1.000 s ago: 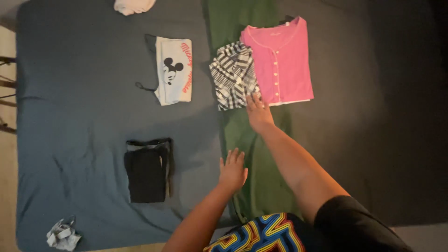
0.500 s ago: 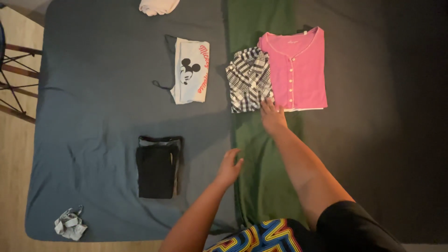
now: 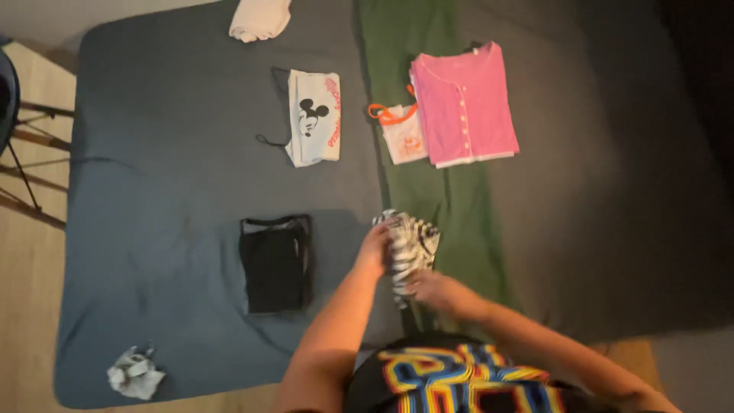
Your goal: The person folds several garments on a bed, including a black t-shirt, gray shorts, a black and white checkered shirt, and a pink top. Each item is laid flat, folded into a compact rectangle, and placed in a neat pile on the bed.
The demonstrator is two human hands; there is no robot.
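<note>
both hands are on the black-and-white striped garment (image 3: pixel 407 248), which lies bunched just below and left of the pink buttoned top (image 3: pixel 465 103), at the left edge of the green cloth strip (image 3: pixel 428 46). the left hand (image 3: pixel 375 250) is closed around its upper left part; the right hand (image 3: pixel 432 289) grasps its lower end.

judging from how things lie, several pieces are already folded flat: the pink buttoned top itself, a small white piece with orange straps (image 3: pixel 401 134) touching its left side, a white printed top (image 3: pixel 312 116) further left, and a black folded piece (image 3: pixel 275 262) well below and left. a crumpled grey piece (image 3: pixel 135 373) far down-left and a pale bundle (image 3: pixel 260 18) up-left look not yet folded, like the striped one.

there is bare dark sheet (image 3: pixel 153 191) between the folded pieces, and more to the right of the pink top. the sheet's near edge lies close by the hands, and chair legs (image 3: pixel 30 183) stand beyond its far left edge
</note>
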